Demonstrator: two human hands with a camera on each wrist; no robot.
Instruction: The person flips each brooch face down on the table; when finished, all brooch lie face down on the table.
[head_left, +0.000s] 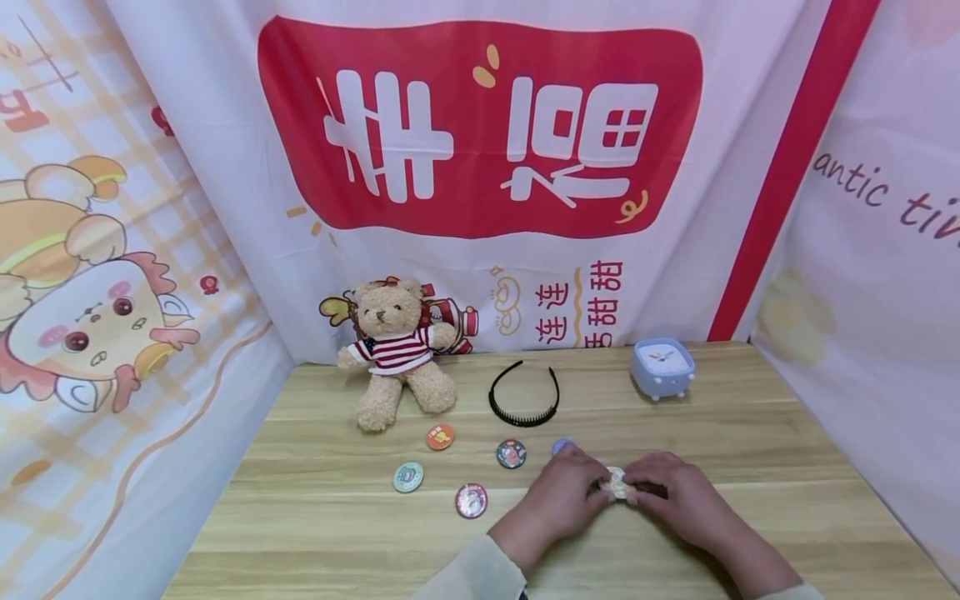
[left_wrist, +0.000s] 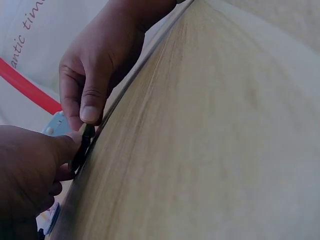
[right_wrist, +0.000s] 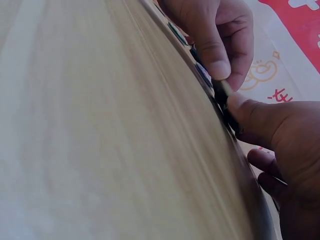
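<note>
Between my two hands is a small, pale, yellowish-white patterned piece [head_left: 617, 484], which looks dark along its side in the left wrist view; its exact kind I cannot tell. My left hand [head_left: 561, 493] pinches its left end between thumb and fingers. On the opposite end, the thumb and fingers of my right hand [head_left: 678, 502] pinch it too. Both hands are low over the wooden table [head_left: 315, 542], with the piece close to the surface. Just behind the left hand, a blue round badge [head_left: 562, 446] is partly hidden by the fingers.
Left of my hands lie an orange badge [head_left: 440, 437], a light green badge [head_left: 408, 477], a red-rimmed badge [head_left: 471, 501] and a dark green badge [head_left: 511, 454]. Farther back are a teddy bear [head_left: 401, 354], a black headband [head_left: 525, 421] and a blue clock [head_left: 663, 368]. Printed curtains [head_left: 480, 125] surround the table.
</note>
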